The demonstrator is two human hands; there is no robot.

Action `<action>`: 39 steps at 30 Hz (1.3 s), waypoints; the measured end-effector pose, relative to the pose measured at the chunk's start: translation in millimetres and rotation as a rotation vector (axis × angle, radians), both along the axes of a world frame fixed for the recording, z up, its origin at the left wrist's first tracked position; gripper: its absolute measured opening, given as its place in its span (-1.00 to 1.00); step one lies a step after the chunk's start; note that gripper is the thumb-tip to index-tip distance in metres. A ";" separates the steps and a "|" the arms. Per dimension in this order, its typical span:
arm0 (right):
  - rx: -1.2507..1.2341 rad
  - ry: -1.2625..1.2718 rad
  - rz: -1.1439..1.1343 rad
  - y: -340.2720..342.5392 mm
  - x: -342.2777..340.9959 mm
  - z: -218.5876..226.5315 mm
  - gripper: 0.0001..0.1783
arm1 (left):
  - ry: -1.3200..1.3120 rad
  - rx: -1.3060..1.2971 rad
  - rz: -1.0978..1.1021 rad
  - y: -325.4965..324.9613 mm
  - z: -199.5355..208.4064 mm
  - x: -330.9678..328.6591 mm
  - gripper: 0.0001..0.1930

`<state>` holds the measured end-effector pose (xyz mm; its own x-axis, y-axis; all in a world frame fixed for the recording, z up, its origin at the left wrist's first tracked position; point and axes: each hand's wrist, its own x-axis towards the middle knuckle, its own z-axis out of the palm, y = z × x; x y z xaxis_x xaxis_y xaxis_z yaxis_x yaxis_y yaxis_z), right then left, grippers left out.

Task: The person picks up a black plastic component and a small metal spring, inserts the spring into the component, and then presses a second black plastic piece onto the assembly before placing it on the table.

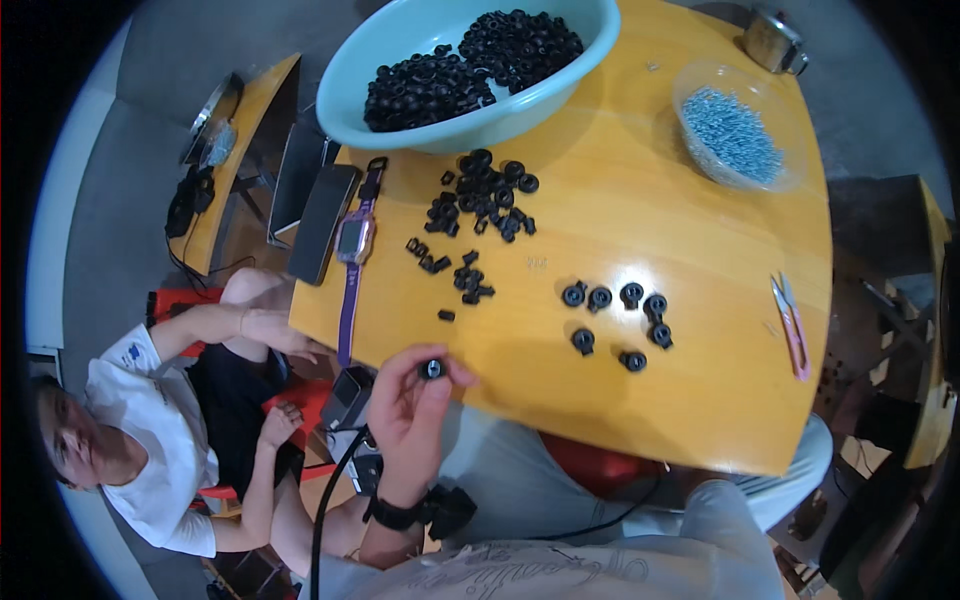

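Note:
My left hand (408,425) is raised at the table's near edge, fingers closed around a small round black plastic part (432,369) with a light spot in its middle. Just beyond it lies a lone small black piece (446,315). Farther off are small black clips (472,280) and a heap of black rings and clips (490,190). Several round black parts with short stems (632,294) lie spread out right of the middle. My right forearm comes down at the near right edge of the table; the hand itself does not show.
A light blue basin (345,125) of black parts stands at the back, with a clear bowl (690,140) of silvery screws to its right. Pink-handled snips (795,335) lie at right. A purple-strapped watch (352,240) lies at left. Another person (160,440) sits at left.

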<state>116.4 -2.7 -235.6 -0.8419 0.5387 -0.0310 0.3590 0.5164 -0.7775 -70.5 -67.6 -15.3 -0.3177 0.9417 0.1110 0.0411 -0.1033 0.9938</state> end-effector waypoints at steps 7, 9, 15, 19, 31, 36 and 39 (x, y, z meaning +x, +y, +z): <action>0.099 -0.137 0.021 -54.2 30.8 113.1 -0.64 | -0.049 0.026 -0.009 -7.8 14.0 -6.8 -0.78; -0.015 -0.193 0.179 -66.5 49.2 172.7 -0.79 | -0.060 0.044 -0.038 -9.1 19.4 -6.7 -0.78; -0.138 0.193 -0.279 19.3 0.8 305.6 -0.86 | -0.112 0.100 -0.065 -12.8 19.2 -8.0 -0.78; 0.080 -0.072 -0.423 107.2 -39.6 254.9 -0.76 | -0.138 0.144 -0.066 -13.9 29.1 0.0 -0.78; 0.016 -0.036 -0.421 122.1 -54.0 253.3 -0.84 | -0.215 0.125 -0.024 -18.8 28.3 -9.6 -0.77; -0.498 0.652 -0.042 -0.5 -5.7 346.6 -0.83 | -0.224 0.111 -0.056 -20.7 21.9 -12.1 -0.76; -0.616 0.838 0.116 -63.2 -11.8 401.2 -0.75 | -0.236 0.098 -0.125 -14.4 23.0 -2.3 -0.76</action>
